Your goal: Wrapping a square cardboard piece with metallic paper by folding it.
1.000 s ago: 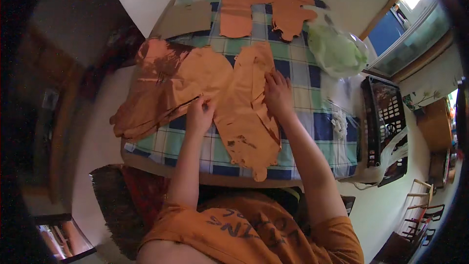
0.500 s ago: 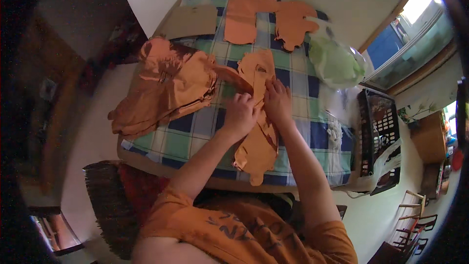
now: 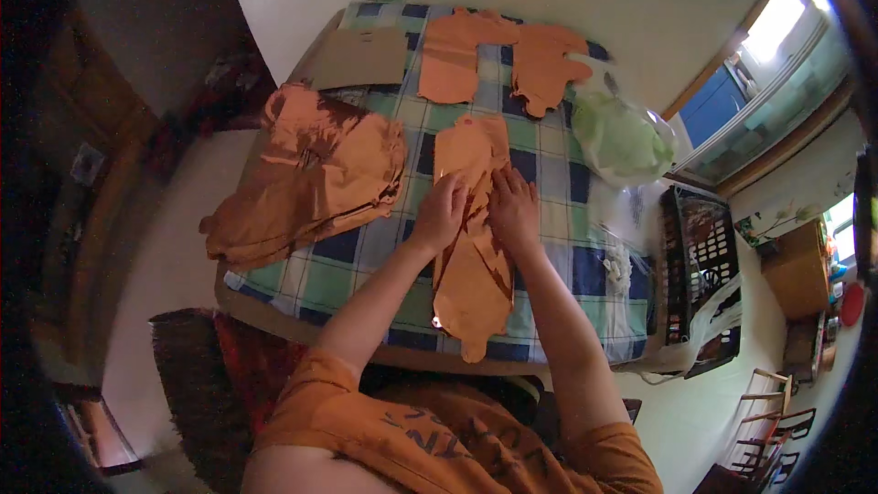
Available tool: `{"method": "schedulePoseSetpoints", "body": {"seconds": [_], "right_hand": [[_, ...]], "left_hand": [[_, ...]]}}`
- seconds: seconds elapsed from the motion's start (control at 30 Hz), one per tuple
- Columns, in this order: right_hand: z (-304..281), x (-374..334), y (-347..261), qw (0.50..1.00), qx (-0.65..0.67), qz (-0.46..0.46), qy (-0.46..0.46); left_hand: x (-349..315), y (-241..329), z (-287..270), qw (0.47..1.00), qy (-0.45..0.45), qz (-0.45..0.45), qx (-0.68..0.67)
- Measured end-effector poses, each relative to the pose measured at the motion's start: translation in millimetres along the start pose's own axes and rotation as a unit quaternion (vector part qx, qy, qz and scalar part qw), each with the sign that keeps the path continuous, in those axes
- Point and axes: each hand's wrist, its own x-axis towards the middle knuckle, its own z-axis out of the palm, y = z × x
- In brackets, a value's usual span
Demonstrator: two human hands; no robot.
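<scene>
A flat copper-orange piece that looks like a deflated foil balloon (image 3: 473, 297) lies lengthwise before me, folded into a long narrow strip with creases across its middle. My left hand (image 3: 443, 210) is at its left edge, fingers bent together on the foil; the fingertips are partly hidden. Along the right edge rests my right hand (image 3: 514, 212), fingers stretched out and lying flat on the foil and cloth. To the left is a crumpled pile of similar orange foil pieces (image 3: 320, 178). Another flat orange foil piece (image 3: 450, 59) is spread at the far side.
A checked blue, green and white cloth (image 3: 347, 261) covers the table. At the back left lies a brown cardboard sheet (image 3: 361, 57). Pale green plastic bags (image 3: 624, 139) sit at the far right, a black plastic crate (image 3: 700, 265) beyond the right edge.
The flap that stretched left from the foil balloon now lies folded over it. My left hand has shifted slightly left, and the view has tilted a little.
</scene>
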Motion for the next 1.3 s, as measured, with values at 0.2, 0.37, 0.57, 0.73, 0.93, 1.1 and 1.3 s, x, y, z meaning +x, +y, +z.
{"method": "schedulePoseSetpoints", "body": {"seconds": [0.2,0.37,0.57,0.73,0.93,1.1,1.3], "right_hand": [[-4.0,-2.9,-2.3,1.000,0.004,0.012,-0.007],[-2.3,0.7,-5.6,1.000,-0.006,-0.002,0.012],[-2.3,-0.7,-5.2,1.000,-0.004,0.002,0.019],[-1.7,1.3,-6.1,1.000,-0.006,-0.004,0.020],[-2.5,1.0,-6.3,1.000,-0.005,-0.004,0.009],[-2.8,-0.2,-3.4,1.000,-0.015,0.004,-0.002],[-4.7,0.4,-5.0,1.000,-0.017,0.005,-0.009]], "left_hand": [[-2.0,-17.9,0.2,0.950,0.145,0.107,0.254],[-8.0,-30.9,-1.2,0.950,-0.041,0.004,0.309],[-11.8,-22.3,-1.6,0.923,-0.090,0.028,0.374],[-14.4,-35.2,2.1,0.923,-0.094,0.058,0.368],[-13.6,-33.0,2.6,0.938,-0.139,0.096,0.304],[-13.8,-20.2,3.8,0.939,-0.189,0.082,0.274],[-17.5,-19.4,4.4,0.936,-0.142,0.124,0.297]]}}
